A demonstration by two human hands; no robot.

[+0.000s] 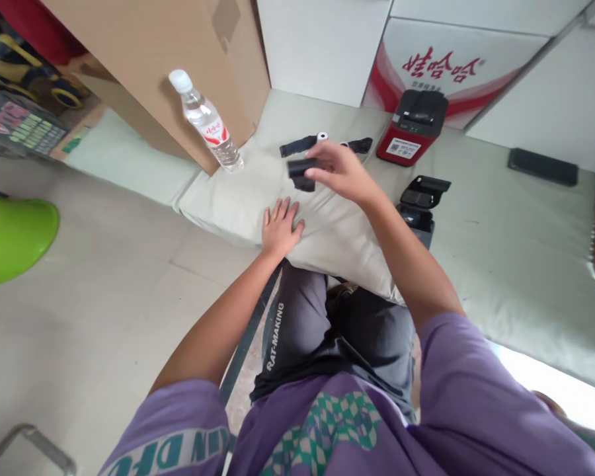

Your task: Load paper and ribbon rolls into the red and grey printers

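Observation:
My left hand (280, 228) lies flat near the front edge of the pale cloth-covered bench, fingers spread, holding nothing. Above and to the right of it, my right hand (342, 170) pinches a small black block-like object (301, 166) between thumb and fingers; its exact kind is unclear. Just below that object another dark piece (305, 184) shows, partly covered. Behind the hand lie a black strap-like piece (297, 145), a small white roll (322, 136) and a dark bundle (361, 145). To the right of my forearm a small black device (416, 215) stands with its lid raised.
A clear water bottle (208, 125) stands at the left beside a tall cardboard box (178, 46). Further right are a red and black boxy device (411, 129) and a flat black object (543, 166). White boxes (322, 46) line the back. A green stool (17, 235) is on the floor.

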